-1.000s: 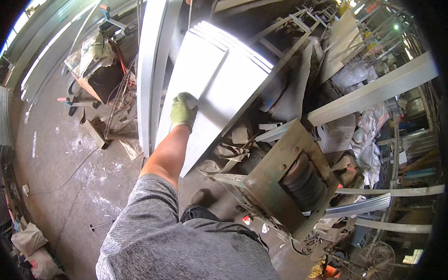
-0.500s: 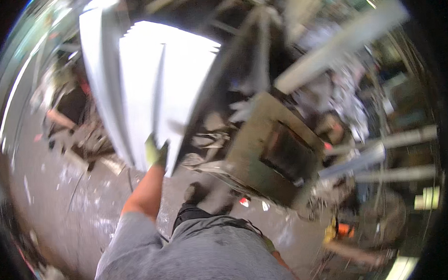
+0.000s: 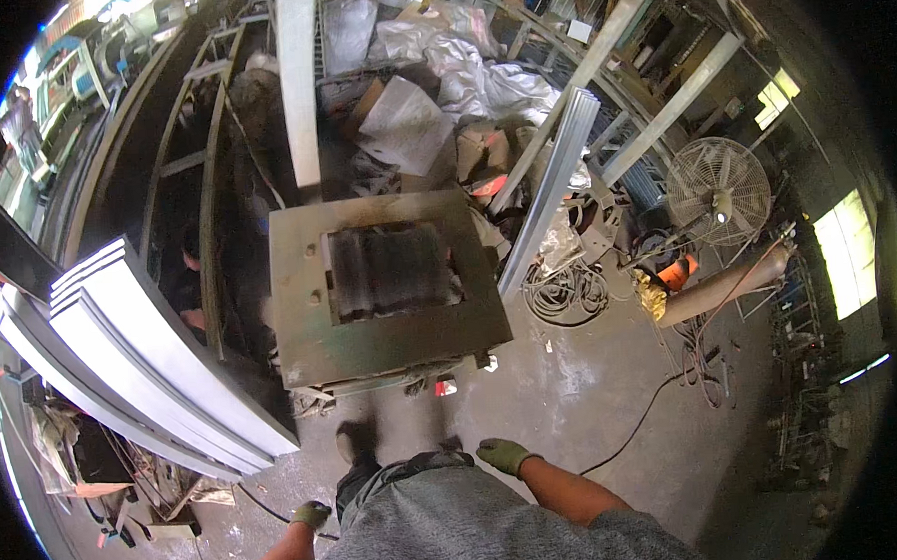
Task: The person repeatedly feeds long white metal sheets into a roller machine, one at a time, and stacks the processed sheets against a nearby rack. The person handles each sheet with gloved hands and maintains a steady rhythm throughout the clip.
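Note:
My left hand [image 3: 312,513], in a green work glove with dark fingertips, hangs low beside my hip, fingers loosely curled. Nothing shows in it; a black cable on the floor passes behind it. My right hand [image 3: 503,456], also gloved, hangs in front of my right side with its fingers curled together and nothing visible in them. Long white metal profiles [image 3: 161,348] lean in a stack at the left, apart from my left hand. Straight ahead stands a worn, dusty metal machine box [image 3: 392,358] with a dark recessed panel [image 3: 388,271] in its top.
A pale upright post [image 3: 299,96] rises behind the box. A grey metal channel [image 3: 550,190] leans to its right. Beyond are a coiled cable [image 3: 566,295], a caged fan [image 3: 719,190] and a rusty cylinder [image 3: 724,286]. White plastic sacks [image 3: 469,69] lie at the back; scrap litters the left floor.
My left hand has come off the white profiles and dropped to my side. The view has turned right, so the profiles sit farther left and the metal box is ahead. My right hand now shows clearly.

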`<act>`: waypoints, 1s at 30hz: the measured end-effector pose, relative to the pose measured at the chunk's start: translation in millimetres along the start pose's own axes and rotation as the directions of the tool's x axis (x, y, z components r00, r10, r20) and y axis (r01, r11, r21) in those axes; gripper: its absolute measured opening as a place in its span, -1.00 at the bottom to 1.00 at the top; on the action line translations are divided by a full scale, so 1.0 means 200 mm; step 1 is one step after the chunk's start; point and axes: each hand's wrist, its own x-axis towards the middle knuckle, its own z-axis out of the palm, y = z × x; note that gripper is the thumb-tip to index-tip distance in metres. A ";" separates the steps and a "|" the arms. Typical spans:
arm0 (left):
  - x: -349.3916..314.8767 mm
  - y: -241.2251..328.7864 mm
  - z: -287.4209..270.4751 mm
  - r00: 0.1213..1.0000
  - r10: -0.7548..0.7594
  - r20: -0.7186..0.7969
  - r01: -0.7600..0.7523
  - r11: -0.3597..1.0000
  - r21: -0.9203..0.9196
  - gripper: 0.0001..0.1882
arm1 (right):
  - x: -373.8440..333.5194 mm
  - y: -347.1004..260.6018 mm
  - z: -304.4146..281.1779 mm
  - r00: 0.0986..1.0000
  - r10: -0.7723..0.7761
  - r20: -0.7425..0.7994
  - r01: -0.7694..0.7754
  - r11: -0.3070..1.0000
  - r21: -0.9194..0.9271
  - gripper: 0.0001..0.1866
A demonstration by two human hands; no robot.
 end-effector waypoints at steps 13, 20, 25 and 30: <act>-0.17 0.89 0.17 0.932 0.086 -0.351 -0.043 0.991 0.127 -0.22 | -0.10 1.68 0.48 0.935 0.311 0.172 -0.240 0.909 -0.341 -0.25; -0.10 1.03 0.20 0.986 0.071 -0.150 -0.034 0.970 0.240 -0.14 | -0.12 1.70 0.20 0.877 0.477 -0.059 -0.477 0.879 0.009 -0.25; 0.05 1.13 0.15 0.998 0.045 -0.040 -0.036 0.977 0.212 -0.21 | 0.04 1.33 -0.29 0.811 0.503 -0.300 -0.378 0.841 0.387 -0.13; 0.10 1.32 0.10 0.977 0.036 -0.211 -0.056 0.995 -0.088 -0.29 | 0.15 0.97 -0.93 0.771 0.391 -0.503 -0.236 0.909 0.344 -0.07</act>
